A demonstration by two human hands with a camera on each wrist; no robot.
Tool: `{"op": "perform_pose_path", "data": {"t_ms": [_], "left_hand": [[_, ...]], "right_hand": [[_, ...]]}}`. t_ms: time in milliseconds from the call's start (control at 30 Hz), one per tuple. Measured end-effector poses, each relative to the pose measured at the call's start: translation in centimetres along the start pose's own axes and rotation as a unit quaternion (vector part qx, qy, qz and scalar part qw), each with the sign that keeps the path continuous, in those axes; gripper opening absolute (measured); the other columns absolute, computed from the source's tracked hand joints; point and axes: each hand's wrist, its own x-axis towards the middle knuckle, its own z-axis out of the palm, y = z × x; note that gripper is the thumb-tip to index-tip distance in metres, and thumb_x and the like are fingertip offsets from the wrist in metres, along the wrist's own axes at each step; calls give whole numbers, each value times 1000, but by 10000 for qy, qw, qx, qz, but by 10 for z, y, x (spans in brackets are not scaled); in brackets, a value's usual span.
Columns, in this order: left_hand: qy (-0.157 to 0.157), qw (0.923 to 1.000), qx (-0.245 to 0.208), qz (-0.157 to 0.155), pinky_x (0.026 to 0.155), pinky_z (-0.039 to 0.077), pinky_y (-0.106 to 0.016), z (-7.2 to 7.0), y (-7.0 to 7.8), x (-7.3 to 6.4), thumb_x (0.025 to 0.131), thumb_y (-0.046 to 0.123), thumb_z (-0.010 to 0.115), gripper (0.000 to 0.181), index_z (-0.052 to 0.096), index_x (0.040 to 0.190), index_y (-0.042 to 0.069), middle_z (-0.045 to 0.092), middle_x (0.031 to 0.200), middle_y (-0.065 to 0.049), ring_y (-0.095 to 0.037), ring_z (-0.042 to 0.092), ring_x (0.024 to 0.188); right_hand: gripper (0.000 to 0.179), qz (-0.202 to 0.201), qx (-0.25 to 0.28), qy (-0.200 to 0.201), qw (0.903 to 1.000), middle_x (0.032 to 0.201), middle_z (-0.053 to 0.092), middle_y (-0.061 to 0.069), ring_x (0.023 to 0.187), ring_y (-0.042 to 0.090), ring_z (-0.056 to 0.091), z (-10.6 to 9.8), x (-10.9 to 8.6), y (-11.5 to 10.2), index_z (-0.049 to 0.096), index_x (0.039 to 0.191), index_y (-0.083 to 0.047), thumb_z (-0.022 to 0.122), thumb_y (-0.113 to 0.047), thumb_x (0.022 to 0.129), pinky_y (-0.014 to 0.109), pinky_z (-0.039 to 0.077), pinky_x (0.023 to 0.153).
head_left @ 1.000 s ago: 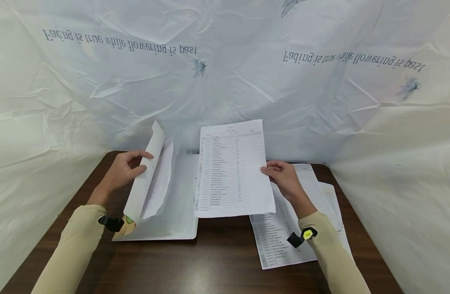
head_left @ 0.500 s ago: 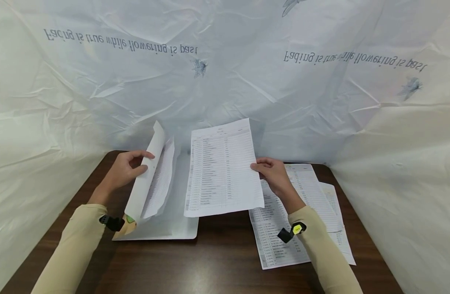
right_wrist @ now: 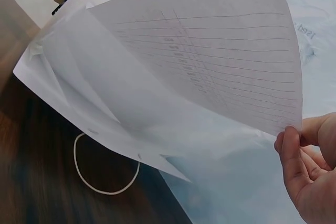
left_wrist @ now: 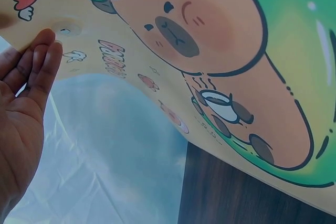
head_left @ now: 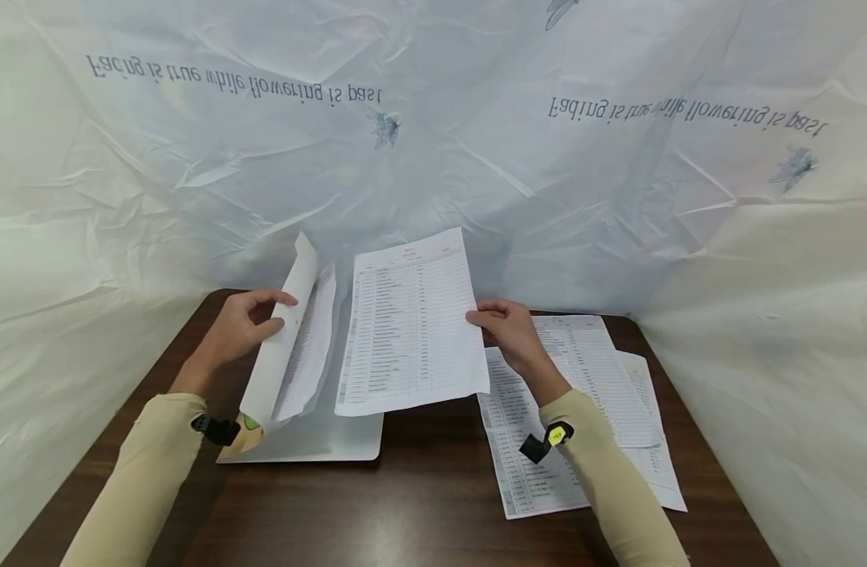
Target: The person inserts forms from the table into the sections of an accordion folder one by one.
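My left hand (head_left: 236,327) pinches the raised cover of a folder (head_left: 279,346) lying at the table's left. The cover is white inside; in the left wrist view its printed outside (left_wrist: 226,30) shows a cartoon animal on green and yellow. Printed sheets (head_left: 313,346) stand tilted inside the folder. My right hand (head_left: 509,331) pinches the right edge of a printed sheet (head_left: 408,331), held up beside the folder and overlapping its right part from the head view. In the right wrist view, thumb and fingers grip this sheet (right_wrist: 220,61) at one edge.
More printed sheets (head_left: 532,457) lie overlapping on the right of the dark wood table (head_left: 405,512). A pale cord loop (right_wrist: 106,192) hangs at the folder's edge in the right wrist view. White plastic sheeting (head_left: 433,157) surrounds the table at the back and sides.
My right hand has moved left with the sheet, bringing it closer to the folder and tilting it slightly. My left hand and the cover have stayed in place.
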Motion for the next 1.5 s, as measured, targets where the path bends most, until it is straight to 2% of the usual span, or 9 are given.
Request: {"op": "perform_pose_path", "data": {"t_ms": [200,333,433,600,733,833,1033,1300,1500], "left_hand": [[35,9999,107,-20,60,41,-21,0,7,0,87,-6,61,29,71,114,-3,66,100,-15,-12,50,67],[28,10000,86,31,60,42,-21,-2,28,0,86,-8,59,28,70,111,-9,65,98,-19,-13,50,66],[21,10000,62,52,60,42,-22,-3,35,1,85,-8,59,27,69,110,-11,64,97,-21,-15,51,67],[46,9999,151,18,58,40,-22,-1,13,0,86,-7,58,29,70,112,-8,62,95,-18,-15,49,66],[70,9998,187,-56,56,39,-23,-1,1,-1,87,-5,61,29,71,114,-1,57,82,-11,-14,46,61],[99,9997,190,-101,54,38,-25,-2,0,-2,87,-3,64,30,72,115,3,51,74,-5,-16,43,58],[94,9998,165,-113,55,37,-26,-1,-1,-1,87,-3,63,30,73,115,3,50,75,-2,-16,42,58],[92,9998,111,-129,53,37,-26,-1,0,-1,88,-3,63,29,73,113,5,46,70,-6,-12,40,57],[108,9998,145,-92,53,35,-27,-1,-2,-1,87,-4,62,30,73,113,5,44,69,-7,-11,38,56]], "right_hand": [[36,92,31,-37,9999,91,72,1,75,13,70,11,0,-4,64,122,7,74,-12,92,30,58,67],[34,77,41,-29,10000,88,72,0,73,11,68,17,1,-4,66,119,6,74,-11,91,30,57,65],[31,58,29,18,10000,87,71,0,72,10,66,21,1,-5,67,116,5,75,-11,90,29,56,65],[29,56,-93,52,9999,86,71,0,73,11,65,24,0,-5,69,113,4,76,-12,89,31,56,69],[29,41,-199,36,9998,86,71,0,76,14,66,23,-3,-6,68,112,3,75,-13,90,33,56,70],[29,10,-206,8,9998,87,71,0,78,14,67,23,-5,-7,68,113,4,75,-12,90,30,56,70],[30,12,-126,-26,9999,85,71,-2,74,9,65,23,-4,-5,67,114,7,75,-11,91,29,56,70],[35,113,-133,-20,9998,92,69,1,78,12,66,29,-1,-8,66,119,4,75,-13,90,28,55,73],[33,76,-153,-54,9998,93,69,2,81,12,66,39,4,-9,68,117,3,76,-12,89,32,57,79]]}}
